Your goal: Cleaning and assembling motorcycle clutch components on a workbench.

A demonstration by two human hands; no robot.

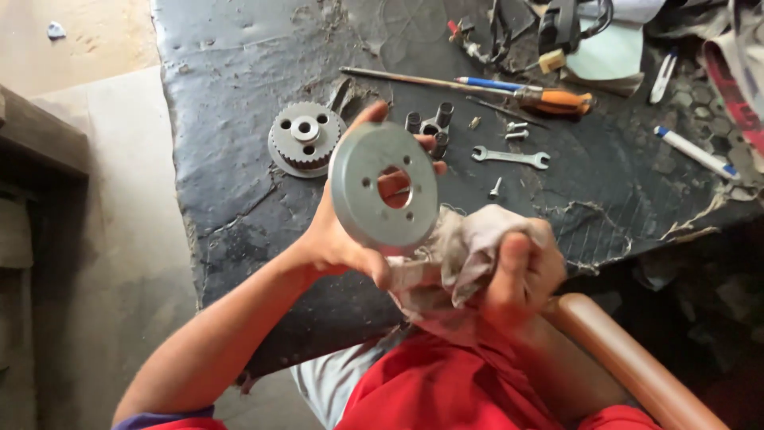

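My left hand point(338, 239) grips a round grey metal disc point(384, 187) with a centre hole and small bolt holes, held upright above the worn black work surface point(231, 72). My fingers show through the centre hole and around the rim. My right hand point(521, 267) is closed on a crumpled, dirty rag point(446, 259) that touches the lower right edge of the disc. A toothed metal gear point(305, 137) lies flat on the surface just behind the disc.
Small sockets point(430, 127), bolts point(516, 130), a small open-ended spanner point(511, 157) and an orange-handled screwdriver point(549, 99) lie on the surface. White markers point(696, 151), wires and cloth sit at the far right. A brown chair arm point(629, 362) is at lower right.
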